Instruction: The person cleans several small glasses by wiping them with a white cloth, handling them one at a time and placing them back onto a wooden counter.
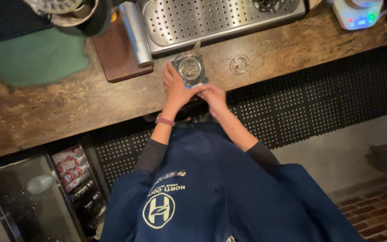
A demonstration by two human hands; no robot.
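Jar: a small glass jar (190,68) with dry leaves or the like inside stands upright on the wooden surface (45,107), just in front of the steel drip tray (211,20) and close to the surface's near edge.
Left hand: the left hand (175,87) has its grip wrapped round the jar's left side and base, fingers touching the glass.
Right hand: the right hand (212,96) is curled at the jar's lower right; I cannot tell whether its grip holds the jar or only rests beside it.
Lid: a round glass lid (240,64) lies flat to the right, apart from the jar, so the jar stands open.
Risk of tipping: held low and open, the jar could tilt under a push and spill its contents.
Risk of falling: so near the edge, a slip toward the body could send it to the floor.
Risk to lid: a sweeping right forearm could knock the lid off the surface.
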